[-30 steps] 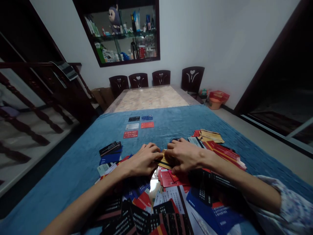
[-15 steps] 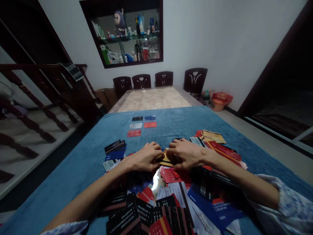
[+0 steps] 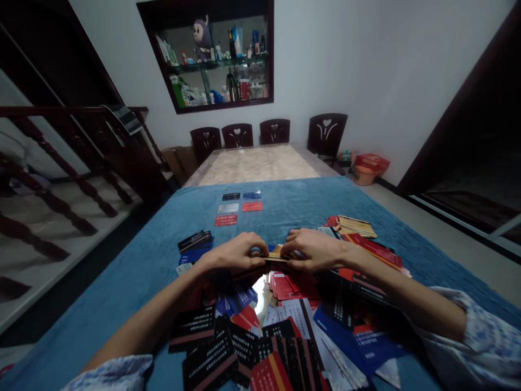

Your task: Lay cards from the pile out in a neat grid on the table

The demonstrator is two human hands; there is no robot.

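Note:
Both hands pinch a gold card (image 3: 277, 257) with a dark stripe, just above the pile. My left hand (image 3: 239, 253) is closed on its left end and my right hand (image 3: 311, 250) on its right end. It shows nearly edge-on; whether more cards lie behind it I cannot tell. Beneath and in front spreads a heap of plastic cards: red cards (image 3: 285, 285), blue cards (image 3: 241, 296), black cards (image 3: 209, 355) with brown stripes, and white cards (image 3: 300, 312). A bright patch of light (image 3: 259, 293) glares among them.
Beyond my hands, several cards lie in two columns on the blue cloth (image 3: 285, 209), among them a red card (image 3: 226, 220). Black cards (image 3: 195, 240) lie left of my hands, gold cards (image 3: 358, 227) to the right. Dark chairs (image 3: 274, 131) stand at the table's far end.
The gold card has come up a little from the pile and turned more edge-on, with both hands on it. The whole view has shifted slightly.

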